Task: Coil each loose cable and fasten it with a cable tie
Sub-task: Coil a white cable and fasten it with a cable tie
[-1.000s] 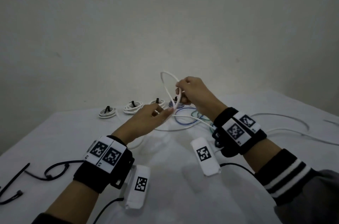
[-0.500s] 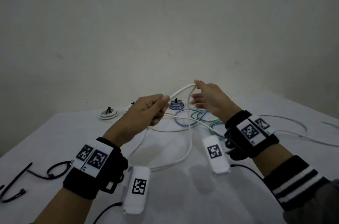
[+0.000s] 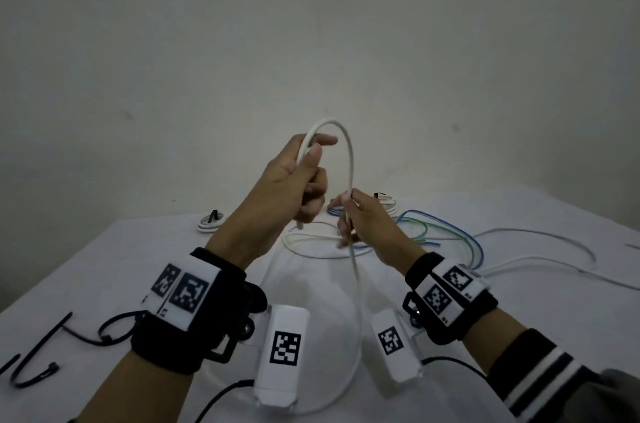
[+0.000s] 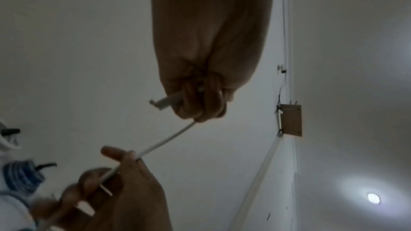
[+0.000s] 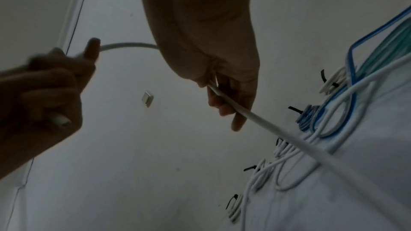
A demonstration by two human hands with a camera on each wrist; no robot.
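A loose white cable (image 3: 350,159) arches in the air between my two hands. My left hand (image 3: 310,166) is raised and grips the cable near its end; the plug (image 3: 300,224) pokes out below the fist. Lower and to the right, my right hand (image 3: 347,211) pinches the same cable where it comes down. From there the cable drops to the white table (image 3: 104,267) and loops back toward me. The left wrist view shows the left hand (image 4: 200,106) curled round the cable (image 4: 164,142). In the right wrist view the cable (image 5: 266,126) runs through the right hand (image 5: 224,99).
Tied coils lie along the back: a white coil (image 3: 209,222), a blue coil (image 3: 333,210) and another white coil (image 3: 387,204). Loose blue and green cables (image 3: 446,232) and white cables (image 3: 540,249) spread at the right. Black cable ties (image 3: 38,363) lie at the near left.
My left hand has risen with the cable end, pulling the cable into a tall arch. My right hand has dropped lower and now pinches the descending strand.
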